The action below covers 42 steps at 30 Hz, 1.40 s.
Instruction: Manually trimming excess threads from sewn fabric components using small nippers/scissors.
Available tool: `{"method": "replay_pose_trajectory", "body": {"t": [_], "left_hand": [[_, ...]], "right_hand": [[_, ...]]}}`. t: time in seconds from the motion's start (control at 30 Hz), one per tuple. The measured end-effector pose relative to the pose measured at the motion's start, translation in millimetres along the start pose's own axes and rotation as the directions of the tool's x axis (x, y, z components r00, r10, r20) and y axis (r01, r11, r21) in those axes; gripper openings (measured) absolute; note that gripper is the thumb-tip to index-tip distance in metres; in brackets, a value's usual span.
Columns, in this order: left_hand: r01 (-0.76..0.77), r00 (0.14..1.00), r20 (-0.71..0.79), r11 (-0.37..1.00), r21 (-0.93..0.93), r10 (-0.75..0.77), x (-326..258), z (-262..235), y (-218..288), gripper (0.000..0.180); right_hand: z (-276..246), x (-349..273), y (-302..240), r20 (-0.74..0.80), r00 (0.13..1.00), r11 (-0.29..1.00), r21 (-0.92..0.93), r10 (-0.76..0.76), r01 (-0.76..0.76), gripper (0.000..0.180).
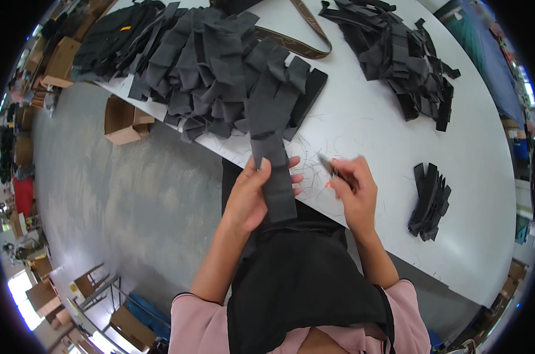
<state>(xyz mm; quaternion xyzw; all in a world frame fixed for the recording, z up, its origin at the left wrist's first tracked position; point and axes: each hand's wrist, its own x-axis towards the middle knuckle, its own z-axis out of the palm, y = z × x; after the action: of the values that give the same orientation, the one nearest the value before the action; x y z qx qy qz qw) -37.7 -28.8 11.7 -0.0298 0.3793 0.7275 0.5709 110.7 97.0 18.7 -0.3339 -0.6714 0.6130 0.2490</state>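
A dark grey fabric strip (277, 186) hangs over the table's near edge. My left hand (246, 197) grips it, thumb on top and fingers behind. The strip's far end runs up to a large heap of similar strips (211, 65). Just to the right, my right hand (360, 194) is closed around small thread snips (325, 164) with a pointed metal blade and a bit of orange at the handle. The blade is slightly blurred and stands apart from the strip. Loose thread ends lie on the white table (362, 135) between the hands and the heap.
Another heap of dark strips (397, 59) lies at the far right, with a smaller bundle (429, 203) nearer. A brown patterned strap (314, 53) curves at the back. Black bags (111, 44) lie far left. An open cardboard box (124, 121) stands below the table's left edge.
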Motion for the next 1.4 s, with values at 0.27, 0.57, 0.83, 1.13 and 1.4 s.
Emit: {"method": "replay_pose_trajectory", "body": {"t": [0.27, 0.57, 0.83, 1.13, 1.4], "left_hand": [[-0.022, 0.994, -0.106, 0.999, -0.05, 0.017, 8, -4, 7, 0.035], [-0.028, 0.994, -0.11, 0.998, -0.048, 0.023, 9, 3, 7, 0.035], [0.049, 0.996, -0.078, 0.997, -0.062, -0.053, 10, 1, 8, 0.031], [0.053, 0.993, -0.101, 0.998, -0.038, -0.056, 7, 4, 10, 0.035], [0.054, 0.996, -0.067, 0.997, -0.06, -0.058, 5, 4, 8, 0.037]], "right_hand": [[2, -46, -2, 0.288, 0.945, 0.867, -0.419, -0.155, 0.269, 0.024], [11, -40, -4, 0.371, 0.866, 0.699, -0.519, -0.336, 0.493, 0.028], [9, -42, -2, 0.396, 0.817, 0.604, -0.55, -0.418, 0.576, 0.029], [8, -44, -11, 0.408, 0.817, 0.602, -0.553, -0.409, 0.577, 0.027], [17, -42, -14, 0.43, 0.825, 0.673, -0.49, -0.366, 0.554, 0.026]]}}
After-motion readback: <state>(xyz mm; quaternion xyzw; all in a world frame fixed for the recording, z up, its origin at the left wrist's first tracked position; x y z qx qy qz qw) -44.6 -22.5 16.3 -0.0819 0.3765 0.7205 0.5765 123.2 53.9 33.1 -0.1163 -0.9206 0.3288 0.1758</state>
